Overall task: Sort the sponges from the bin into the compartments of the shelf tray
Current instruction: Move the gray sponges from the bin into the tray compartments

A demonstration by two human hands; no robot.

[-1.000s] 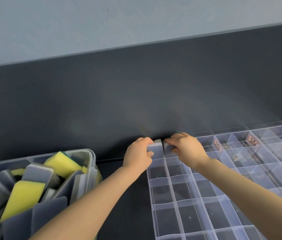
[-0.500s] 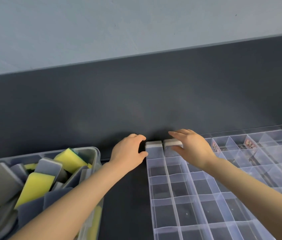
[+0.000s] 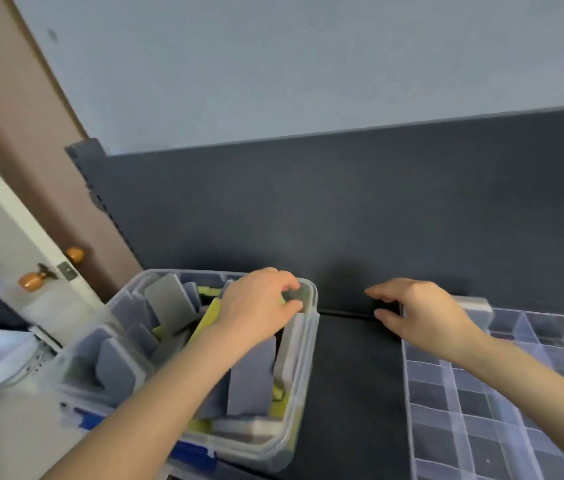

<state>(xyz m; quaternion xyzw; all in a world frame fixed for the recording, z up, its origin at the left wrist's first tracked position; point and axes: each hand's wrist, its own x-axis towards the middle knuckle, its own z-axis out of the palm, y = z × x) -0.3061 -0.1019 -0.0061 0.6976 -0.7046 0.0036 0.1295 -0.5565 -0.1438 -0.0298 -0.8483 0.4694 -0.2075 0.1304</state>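
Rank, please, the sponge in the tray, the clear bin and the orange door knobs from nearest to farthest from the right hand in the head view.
1. Sponge, in the tray's far left corner, just beyond the right hand.
2. Clear bin, to the hand's left.
3. Orange door knobs, far left.

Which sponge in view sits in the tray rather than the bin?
The grey-and-white sponge in the tray's far-left corner, peeking out just behind the right hand. Every other visible sponge, grey or yellow, lies in the bin.
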